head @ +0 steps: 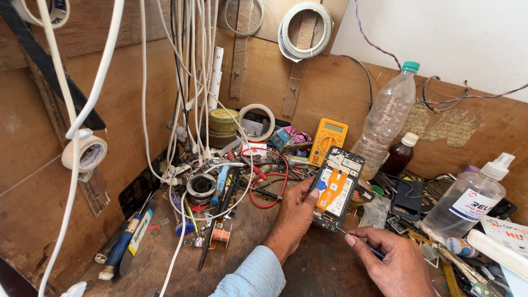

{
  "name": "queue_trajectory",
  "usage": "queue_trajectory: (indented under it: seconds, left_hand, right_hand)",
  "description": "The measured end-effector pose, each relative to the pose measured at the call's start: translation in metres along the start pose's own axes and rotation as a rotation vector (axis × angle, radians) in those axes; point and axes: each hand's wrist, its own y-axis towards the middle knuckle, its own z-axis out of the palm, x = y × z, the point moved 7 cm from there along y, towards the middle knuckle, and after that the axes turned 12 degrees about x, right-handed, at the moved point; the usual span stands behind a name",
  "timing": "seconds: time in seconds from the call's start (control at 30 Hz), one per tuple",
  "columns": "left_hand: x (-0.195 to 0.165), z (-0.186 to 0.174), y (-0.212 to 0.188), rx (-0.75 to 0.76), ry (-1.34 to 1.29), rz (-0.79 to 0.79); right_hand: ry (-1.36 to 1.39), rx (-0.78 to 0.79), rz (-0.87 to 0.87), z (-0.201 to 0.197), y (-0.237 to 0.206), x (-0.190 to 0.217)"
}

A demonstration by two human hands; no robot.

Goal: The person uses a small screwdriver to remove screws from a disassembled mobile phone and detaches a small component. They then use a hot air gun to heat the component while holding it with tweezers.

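Observation:
My left hand (294, 215) grips an opened phone (336, 188) by its left edge and holds it tilted above the bench. The phone's back is off, showing a circuit board and an orange flex strip. My right hand (391, 259) pinches a thin blue-handled tool (363, 245) whose fine metal tip touches the phone's lower right corner. A light blue sleeve covers my left forearm.
A yellow multimeter (328, 138) and a clear plastic bottle (388, 118) stand behind the phone. A spray bottle (467, 202) and small brown bottle (399, 155) sit right. White cables (190, 88), tape rolls, a solder spool (201, 186), red wire and screwdrivers (124, 242) crowd the left.

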Motion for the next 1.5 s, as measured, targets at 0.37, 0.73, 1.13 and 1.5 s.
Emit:
queue_trajectory:
  seconds: [0.37,0.73,1.13,1.5]
  left_hand:
    - [-0.001,0.002,0.0,0.031,-0.018,-0.005]
    - [-0.003,0.004,-0.002,0.035,-0.002,-0.017]
    - [0.009,-0.005,0.003,0.026,-0.045,-0.039]
    - [0.016,-0.009,0.005,-0.023,-0.017,-0.046]
  right_hand:
    - [0.184,0.006,-0.123,0.007,0.01,-0.008]
    - [-0.1,-0.117,-0.169,-0.011,-0.016,0.03]
    - [0.188,-0.089,-0.38,0.006,0.006,0.002]
    - [0.213,-0.08,-0.344,0.012,0.014,-0.01]
